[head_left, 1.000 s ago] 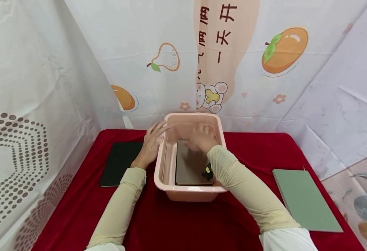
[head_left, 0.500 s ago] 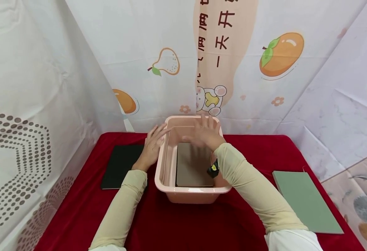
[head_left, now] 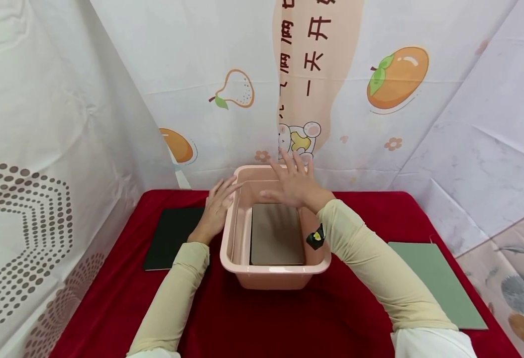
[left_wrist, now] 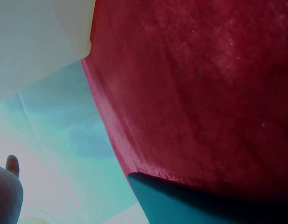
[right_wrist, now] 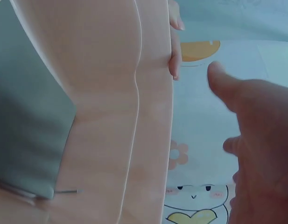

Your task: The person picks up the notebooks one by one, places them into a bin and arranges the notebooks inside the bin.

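Done: grey board point(head_left: 276, 233) lies flat inside pink tub point(head_left: 274, 271).
Left: black board point(head_left: 172, 237) at nine o'clock, green board point(head_left: 441, 283) at three.
Right hand point(head_left: 294, 185): fingers spread, empty, above tub.
Left hand point(head_left: 217, 206): flat against tub's wall.

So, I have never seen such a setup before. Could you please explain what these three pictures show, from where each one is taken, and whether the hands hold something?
There is no machine here: a person works with two bare hands and wears three cameras. The wide picture comes from a camera on the head, looking down at a table with a red cloth. The two close, blurry pictures come from cameras on the wrists.

In the middle stands a pink plastic tub, and a grey-brown flat book lies on its bottom. A black book lies on the cloth to the left, a green book to the right.

The left hand rests against the tub's left rim. The right hand hovers open above the tub, fingers spread, and holds nothing. The right wrist picture shows the tub wall and the same grey-brown book from very near.
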A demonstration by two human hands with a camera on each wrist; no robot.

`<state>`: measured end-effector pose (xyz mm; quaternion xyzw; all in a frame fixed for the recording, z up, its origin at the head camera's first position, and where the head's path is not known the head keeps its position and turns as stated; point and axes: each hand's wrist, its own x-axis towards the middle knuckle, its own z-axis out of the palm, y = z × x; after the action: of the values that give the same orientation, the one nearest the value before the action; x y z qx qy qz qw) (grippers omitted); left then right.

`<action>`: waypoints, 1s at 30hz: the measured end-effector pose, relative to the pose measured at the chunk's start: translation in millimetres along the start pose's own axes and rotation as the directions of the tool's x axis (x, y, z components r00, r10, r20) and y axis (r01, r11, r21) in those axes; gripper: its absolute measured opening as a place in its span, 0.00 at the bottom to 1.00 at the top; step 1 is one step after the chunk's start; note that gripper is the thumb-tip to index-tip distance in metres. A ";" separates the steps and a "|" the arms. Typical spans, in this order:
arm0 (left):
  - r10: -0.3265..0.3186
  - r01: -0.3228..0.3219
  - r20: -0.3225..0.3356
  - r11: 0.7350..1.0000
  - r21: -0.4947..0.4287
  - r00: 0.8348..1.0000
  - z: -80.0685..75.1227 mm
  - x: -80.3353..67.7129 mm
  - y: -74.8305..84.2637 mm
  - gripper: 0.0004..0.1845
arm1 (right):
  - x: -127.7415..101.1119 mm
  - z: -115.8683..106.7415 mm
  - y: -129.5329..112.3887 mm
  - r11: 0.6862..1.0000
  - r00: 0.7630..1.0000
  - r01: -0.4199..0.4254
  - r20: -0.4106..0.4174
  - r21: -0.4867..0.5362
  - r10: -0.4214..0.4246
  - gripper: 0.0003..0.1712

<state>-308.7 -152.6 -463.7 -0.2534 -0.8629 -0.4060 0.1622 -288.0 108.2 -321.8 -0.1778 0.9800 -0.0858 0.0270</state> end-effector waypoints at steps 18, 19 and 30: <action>0.045 -0.045 -0.012 0.999 -0.026 0.999 2.4 0.8 -5.6 0.29 | -18.2 -14.7 48.5 1.000 0.997 0.024 -0.073 0.011 -0.023 0.50; 0.044 -0.045 -0.010 0.999 -0.026 0.999 2.5 0.7 -5.7 0.29 | -19.7 -15.1 50.0 1.000 0.997 0.020 -0.070 0.019 -0.019 0.50; 0.043 -0.043 -0.008 0.999 -0.028 0.999 0.6 1.7 -5.3 0.28 | -31.4 -4.3 70.8 1.000 0.999 -0.015 -0.050 0.021 0.016 0.47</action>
<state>-313.1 -154.5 -466.5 -0.2725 -0.8509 -0.4155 0.1706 -283.3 185.3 -329.4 -0.1676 0.9808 -0.0999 0.0050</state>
